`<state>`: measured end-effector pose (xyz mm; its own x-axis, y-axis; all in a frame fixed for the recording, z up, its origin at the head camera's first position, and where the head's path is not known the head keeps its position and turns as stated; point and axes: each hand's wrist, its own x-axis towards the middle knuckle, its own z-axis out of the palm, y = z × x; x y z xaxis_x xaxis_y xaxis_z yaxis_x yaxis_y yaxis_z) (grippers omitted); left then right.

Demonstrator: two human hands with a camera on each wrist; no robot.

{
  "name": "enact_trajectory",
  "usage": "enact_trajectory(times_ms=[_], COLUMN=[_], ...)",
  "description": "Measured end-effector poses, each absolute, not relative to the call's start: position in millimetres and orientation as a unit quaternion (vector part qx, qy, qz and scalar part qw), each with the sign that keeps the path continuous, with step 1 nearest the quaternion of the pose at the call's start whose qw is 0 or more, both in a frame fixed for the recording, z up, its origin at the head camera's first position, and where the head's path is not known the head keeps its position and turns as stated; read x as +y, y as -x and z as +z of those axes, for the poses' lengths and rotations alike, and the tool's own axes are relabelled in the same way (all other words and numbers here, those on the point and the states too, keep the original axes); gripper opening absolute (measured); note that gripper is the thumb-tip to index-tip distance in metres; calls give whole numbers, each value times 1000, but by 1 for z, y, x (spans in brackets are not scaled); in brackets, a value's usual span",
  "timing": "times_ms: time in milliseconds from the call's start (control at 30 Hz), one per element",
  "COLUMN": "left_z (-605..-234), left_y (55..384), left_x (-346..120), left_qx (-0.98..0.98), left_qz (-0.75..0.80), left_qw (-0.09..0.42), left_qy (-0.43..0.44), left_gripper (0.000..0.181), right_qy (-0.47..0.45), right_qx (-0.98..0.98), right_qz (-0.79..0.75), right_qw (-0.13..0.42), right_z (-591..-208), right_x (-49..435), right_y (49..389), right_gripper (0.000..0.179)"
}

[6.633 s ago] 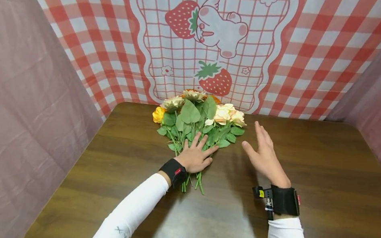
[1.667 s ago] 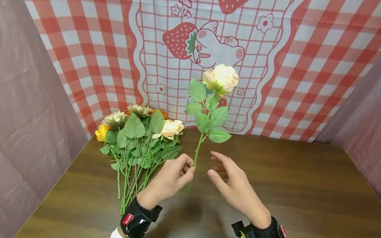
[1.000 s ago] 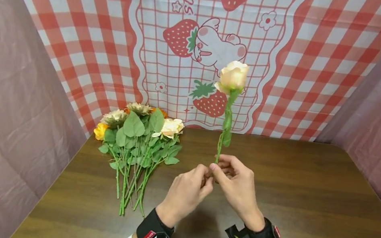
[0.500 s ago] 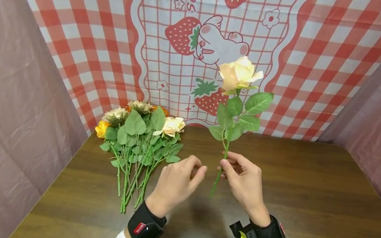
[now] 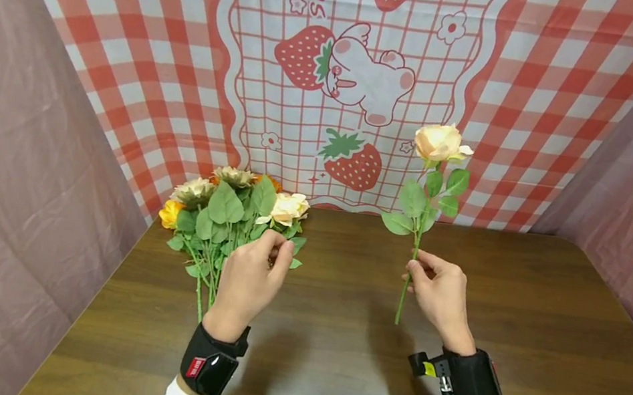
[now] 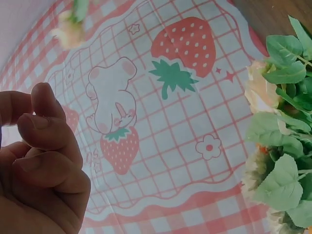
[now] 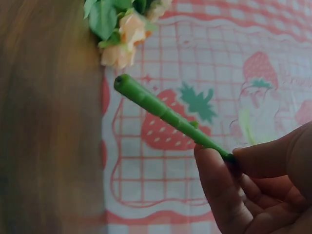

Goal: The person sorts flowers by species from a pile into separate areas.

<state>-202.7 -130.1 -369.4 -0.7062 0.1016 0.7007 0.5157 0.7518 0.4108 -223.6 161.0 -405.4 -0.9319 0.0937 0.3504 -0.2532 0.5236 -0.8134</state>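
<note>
On the right, my right hand pinches the stem of a pale peach rose between thumb and fingers. The rose stands nearly upright above the table, its leaves below the bloom and its stem end under the hand. In the right wrist view the green stem juts out past the fingertips. Over at the left, my left hand is raised with fingers loosely curled and nothing in them. It overlaps a bunch of flowers lying on the table and hides many of their stems. In the left wrist view the fingers are apart from the leaves.
The bunch has cream, orange and yellow blooms and lies at the back left of the brown wooden table. Behind it hangs a red-and-white checked cloth with strawberries. Pinkish curtains close off both sides.
The rose passed from my left hand to my right, which has carried it rightward. My left hand let go and moved left over the bunch, which earlier was shifted from the middle to the left.
</note>
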Motion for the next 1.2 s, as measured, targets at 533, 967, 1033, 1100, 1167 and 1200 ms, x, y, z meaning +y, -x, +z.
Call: enact_trajectory(times_ms=[533, 967, 1033, 1100, 1167, 1200], left_z=[-368, -367, -368, -368, -368, -368], left_y=[201, 200, 201, 201, 201, 201], left_x=[-129, -129, -129, -129, -129, -129], left_qx=[-881, -889, -889, -889, -888, -888], left_qz=[-300, -293, -292, -290, -289, -288], left_qw=[319, 305, 305, 306, 307, 308], left_qy=[179, 176, 177, 179, 182, 184], left_gripper=[11, 12, 12, 12, 12, 12], right_qy=[1, 12, 9, 10, 11, 11], right_qx=[-917, -936, -938, -938, -939, -939], right_qz=[396, 350, 343, 341, 338, 336], right_qw=[41, -37, -48, -60, -69, -73], right_z=[-441, -455, -454, -452, -450, -450], right_x=[185, 192, 192, 192, 191, 191], right_y=[241, 243, 243, 242, 240, 240], right_gripper=[24, 23, 24, 25, 25, 25])
